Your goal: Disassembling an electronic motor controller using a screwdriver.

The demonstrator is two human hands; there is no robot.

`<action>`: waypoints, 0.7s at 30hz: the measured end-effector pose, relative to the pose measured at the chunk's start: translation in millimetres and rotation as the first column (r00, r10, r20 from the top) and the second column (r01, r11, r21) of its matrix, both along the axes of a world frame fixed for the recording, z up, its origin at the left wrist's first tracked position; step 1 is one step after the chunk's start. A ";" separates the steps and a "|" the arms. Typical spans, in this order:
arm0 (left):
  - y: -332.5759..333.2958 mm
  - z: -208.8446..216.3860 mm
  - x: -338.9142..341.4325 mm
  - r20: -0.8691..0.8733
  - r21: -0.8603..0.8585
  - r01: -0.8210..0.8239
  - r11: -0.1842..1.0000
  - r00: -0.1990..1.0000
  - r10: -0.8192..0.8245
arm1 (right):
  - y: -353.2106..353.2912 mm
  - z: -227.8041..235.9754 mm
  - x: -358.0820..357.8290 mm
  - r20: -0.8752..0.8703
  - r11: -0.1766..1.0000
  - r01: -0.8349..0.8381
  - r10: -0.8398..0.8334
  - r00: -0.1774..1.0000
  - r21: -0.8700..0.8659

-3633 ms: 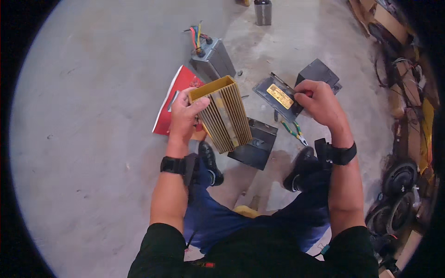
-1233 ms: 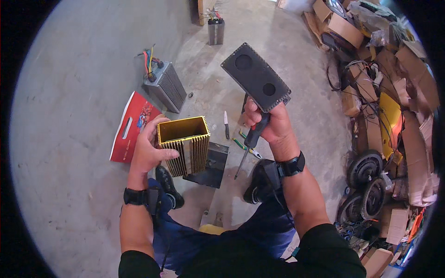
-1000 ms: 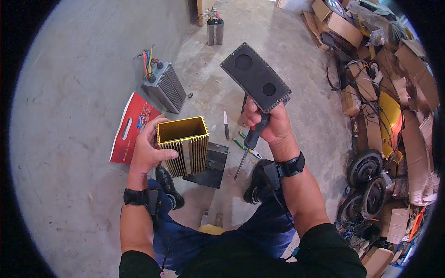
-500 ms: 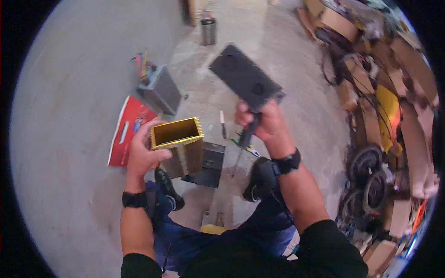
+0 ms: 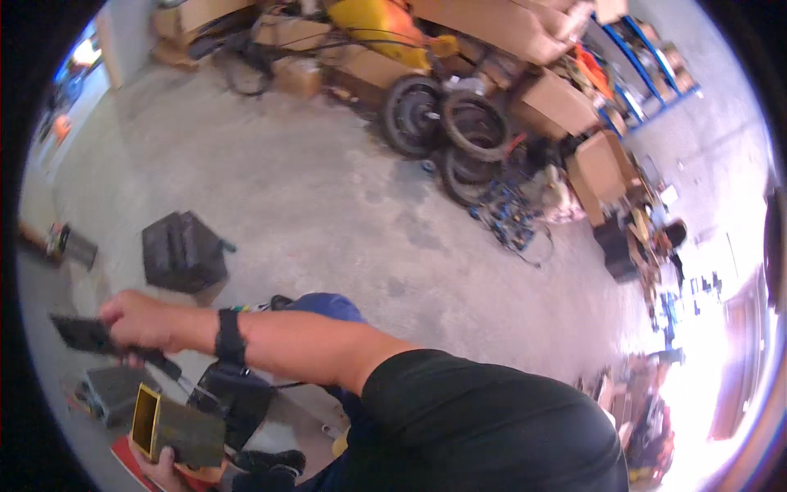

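The concrete floor is the broadest hazard: anything that slips is likely to hit it hard and chip or bend. At twelve to two o'clock lies a pile of cardboard boxes with wheels among it; a small part rolling in there could be hard to find. The black box stands at nine o'clock, near the right hand, where a wide swing of the arm might knock it. The grey finned box, at eight, sits behind the yellow case and could be bumped.

The yellow case is between seven and eight o'clock, its open end facing nine. The left hand holds it by its lower side; most of that grip is hidden, and a loose hold on the hollow length could let it tip.

The right hand, at half past eight, is closed around two things at once, the black plate and the screwdriver, so either may slide out. Smallest and sharpest, the screwdriver's tip slants toward four o'clock, near the case, and a careless wrist turn could scratch it or jab the other hand.
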State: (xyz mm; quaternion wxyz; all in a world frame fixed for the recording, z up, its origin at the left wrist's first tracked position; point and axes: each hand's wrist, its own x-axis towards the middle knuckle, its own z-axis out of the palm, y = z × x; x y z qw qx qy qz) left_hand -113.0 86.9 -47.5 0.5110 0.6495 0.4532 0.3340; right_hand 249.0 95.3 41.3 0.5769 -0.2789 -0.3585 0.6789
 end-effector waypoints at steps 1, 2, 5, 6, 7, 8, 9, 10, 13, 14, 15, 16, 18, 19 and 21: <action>-5.3 17.3 23.5 0.059 -0.075 0.058 0.995 0.997 -0.053 | 0.4 -3.4 3.8 -0.029 1.000 0.013 -0.013 1.000 0.008; -17.7 28.9 50.6 0.002 0.080 -0.102 0.992 0.995 0.102 | 1.0 -8.0 9.8 -0.056 1.000 0.024 -0.023 0.998 0.015; -27.4 42.3 49.7 0.040 0.058 -0.056 0.997 0.998 0.054 | -2.0 -0.8 10.4 -0.112 0.996 0.040 -0.031 0.993 0.076; -26.9 42.5 52.7 0.069 0.038 -0.044 0.998 0.997 0.042 | -5.0 0.9 14.6 -0.111 0.996 0.053 -0.045 0.993 0.072; -26.6 41.3 55.8 0.098 0.018 -0.035 0.999 0.995 0.033 | -7.3 3.3 17.4 -0.078 0.995 0.062 -0.056 0.995 0.084; -25.5 40.6 57.7 0.126 -0.001 -0.029 1.000 0.992 0.028 | -9.8 6.5 19.9 -0.046 0.993 0.068 -0.064 0.997 0.096; -24.9 39.7 59.3 0.154 -0.019 -0.023 1.000 0.988 0.026 | -12.1 11.4 25.8 -0.046 0.993 0.047 -0.042 0.998 0.108; -24.3 38.4 60.7 0.180 -0.037 -0.020 0.999 0.983 0.027 | -11.4 11.6 27.2 -0.047 0.993 0.050 -0.046 0.998 0.106; -26.6 42.4 57.0 0.241 -0.083 -0.033 0.996 0.969 0.052 | -8.3 13.1 22.6 -0.079 0.990 0.084 -0.075 0.994 0.111; -30.8 46.2 53.8 0.250 -0.092 -0.057 0.994 0.965 0.079 | -7.4 16.4 18.2 -0.054 0.989 0.075 -0.068 0.996 0.124; -33.4 49.0 51.9 0.256 -0.097 -0.088 0.991 0.960 0.111 | -6.5 20.9 13.7 -0.032 0.988 0.060 -0.056 0.998 0.139; -36.0 51.8 50.3 0.259 -0.099 -0.127 0.987 0.954 0.148 | -8.3 22.1 14.2 -0.016 0.988 0.069 -0.067 0.998 0.138; -44.4 57.9 52.5 0.259 -0.073 -0.224 0.972 0.937 0.236 | -11.2 15.9 18.4 0.049 0.991 0.058 -0.064 0.997 0.125; -61.2 87.6 77.7 0.244 -0.091 -0.258 0.962 0.930 0.273 | -5.5 8.3 21.0 0.100 0.985 0.036 -0.054 0.993 0.171; -51.8 79.1 99.3 0.224 -0.052 -0.284 0.957 0.931 0.288 | -9.3 6.8 35.1 0.248 0.993 0.085 -0.104 0.963 0.084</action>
